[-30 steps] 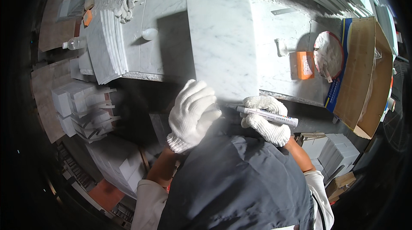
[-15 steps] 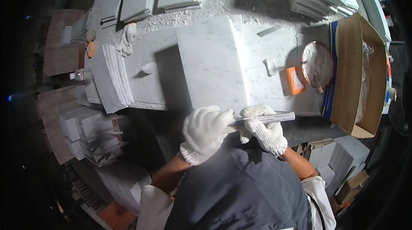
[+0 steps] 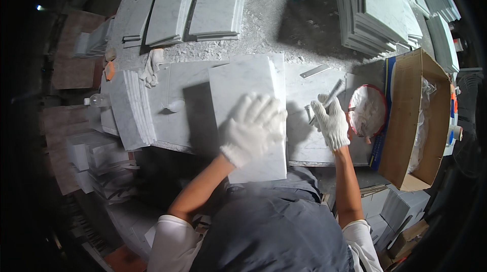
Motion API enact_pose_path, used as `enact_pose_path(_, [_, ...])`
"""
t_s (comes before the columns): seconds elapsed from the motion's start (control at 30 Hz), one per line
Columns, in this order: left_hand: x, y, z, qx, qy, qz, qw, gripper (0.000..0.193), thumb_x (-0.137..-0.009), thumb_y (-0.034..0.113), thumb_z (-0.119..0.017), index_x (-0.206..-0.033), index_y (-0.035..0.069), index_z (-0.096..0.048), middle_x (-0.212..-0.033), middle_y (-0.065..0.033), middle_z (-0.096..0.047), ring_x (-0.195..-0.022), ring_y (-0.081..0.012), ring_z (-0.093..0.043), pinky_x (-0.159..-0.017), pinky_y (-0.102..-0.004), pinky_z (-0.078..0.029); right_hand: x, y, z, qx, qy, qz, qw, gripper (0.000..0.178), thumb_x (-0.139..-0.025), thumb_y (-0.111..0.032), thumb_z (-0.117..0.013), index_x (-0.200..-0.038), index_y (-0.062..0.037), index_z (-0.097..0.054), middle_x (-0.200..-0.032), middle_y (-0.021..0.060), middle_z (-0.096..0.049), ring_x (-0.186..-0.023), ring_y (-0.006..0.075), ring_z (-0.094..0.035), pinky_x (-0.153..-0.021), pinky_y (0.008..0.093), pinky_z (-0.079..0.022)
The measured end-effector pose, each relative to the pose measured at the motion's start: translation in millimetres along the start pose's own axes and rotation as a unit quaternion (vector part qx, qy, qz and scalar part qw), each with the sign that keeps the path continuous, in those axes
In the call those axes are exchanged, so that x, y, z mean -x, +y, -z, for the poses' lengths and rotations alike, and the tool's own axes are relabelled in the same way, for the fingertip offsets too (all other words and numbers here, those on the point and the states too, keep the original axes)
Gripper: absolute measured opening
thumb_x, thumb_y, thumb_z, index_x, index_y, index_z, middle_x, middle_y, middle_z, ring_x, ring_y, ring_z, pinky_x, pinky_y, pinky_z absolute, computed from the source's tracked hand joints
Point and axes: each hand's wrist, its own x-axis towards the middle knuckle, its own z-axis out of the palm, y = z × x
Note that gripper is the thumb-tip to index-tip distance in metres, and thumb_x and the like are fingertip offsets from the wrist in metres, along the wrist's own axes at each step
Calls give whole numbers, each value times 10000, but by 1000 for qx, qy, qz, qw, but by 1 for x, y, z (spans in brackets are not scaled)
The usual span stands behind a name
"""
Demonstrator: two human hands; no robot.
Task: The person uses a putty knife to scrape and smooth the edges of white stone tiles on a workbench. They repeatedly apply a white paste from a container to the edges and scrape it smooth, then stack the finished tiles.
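My left hand point(image 3: 256, 125), in a white knit glove, lies with fingers spread over a pale grey-veined marble tile point(image 3: 243, 77). The hand is slightly blurred. This tile rests on others, their edges showing along its right side, and its near end reaches the front of my apron. To its right, my gloved right hand point(image 3: 332, 125) is closed around a slim, pale, marker-like stick point(image 3: 335, 89), tilted with its end up and to the right. A small grey piece point(image 3: 309, 112) lies by its fingertips. Beyond that sits a red-rimmed bowl point(image 3: 366, 112) of white powder or paste.
An open cardboard box point(image 3: 406, 120) stands at the right. Stacked tiles stand at far right point(image 3: 373, 8), far left point(image 3: 218, 6) and near left point(image 3: 132, 110). A metal strip point(image 3: 314, 71), a crumpled glove point(image 3: 152, 66) and a plastic bottle point(image 3: 96, 100) lie around the bench.
My hands have separated: the left has gone forward onto the tile, the right has moved right with the stick. The tile's near end has come closer to me. The view has shifted.
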Motion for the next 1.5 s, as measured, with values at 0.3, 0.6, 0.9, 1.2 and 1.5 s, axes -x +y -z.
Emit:
enact_pose_path(0.3, [25,-45,8,24,119,358,926,555,-878,326,-742,-1372,124,-593,-1390,-89,-578,-1281,-345,-529,-1098,-469,-433,-13,11,-17,282,90,137,945,609,-949,-379,-709,-1445,-95,-500,-1109,181,-684,-796,259,-716,-731,392,-571])
enact_pose_path(0.6, [66,-17,-19,294,195,504,788,548,-984,209,-670,-1455,8,-475,-1421,-143,-537,-1226,-248,-562,-1046,-371,-456,68,-39,-54,159,-100,219,957,703,-963,-474,-634,-1499,-58,-452,-1406,182,-561,-1198,382,-582,-1028,461,-462])
enact_pose_path(0.9, [62,-43,-14,337,194,540,746,399,-1062,310,-560,-1218,-51,-625,-1111,-119,-691,-1018,-186,-631,-933,-326,-489,81,-49,-58,155,-49,304,939,700,-900,-397,-692,-1409,40,-491,-1417,215,-522,-1277,423,-517,-1073,485,-436])
enact_pose_path(1.2, [64,-43,36,419,190,566,684,357,-1061,318,-575,-1084,-22,-683,-985,14,-659,-928,-70,-551,-889,-256,-451,87,-48,-63,120,-40,367,922,684,-854,-394,-723,-1335,53,-534,-1416,193,-505,-1330,440,-455,-1087,495,-420])
enact_pose_path(1.5, [63,-29,72,498,156,512,682,234,-1006,200,-636,-1163,27,-644,-1045,21,-635,-990,-76,-535,-938,-262,-421,82,-49,-44,-24,-139,299,944,643,-886,-344,-714,-1373,37,-536,-1397,189,-544,-1292,391,-521,-1093,442,-436])
